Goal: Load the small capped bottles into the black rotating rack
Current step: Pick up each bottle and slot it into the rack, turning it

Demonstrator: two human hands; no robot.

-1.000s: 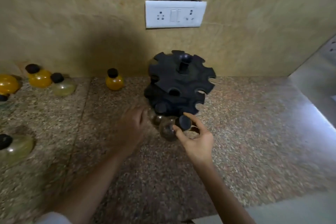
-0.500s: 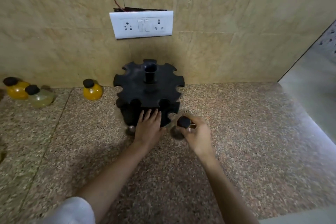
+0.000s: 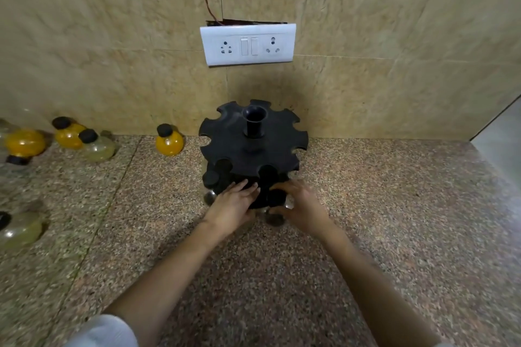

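The black rotating rack (image 3: 248,146) stands against the tiled wall, its notched top disc facing me. My left hand (image 3: 234,204) rests flat on the rack's lower front, fingers spread. My right hand (image 3: 303,208) is closed around a small clear bottle with a black cap (image 3: 276,198), pressed against a front slot of the lower tier. Another black-capped bottle (image 3: 211,180) hangs in a lower slot at the left. Loose bottles wait on the counter: an orange one (image 3: 169,142) near the rack, and an orange and a pale one (image 3: 97,145) farther left.
A white switch and socket plate (image 3: 248,43) is on the wall above the rack. More bottles lie at the far left edge, one orange on its side (image 3: 24,144) and one pale (image 3: 19,229). The speckled stone counter (image 3: 394,220) ends at a steel surface at right.
My right hand has pushed the capped bottle forward into the rack's lower front slot. My left hand stayed on the rack. The camera view shifted so the rack sits more centred.
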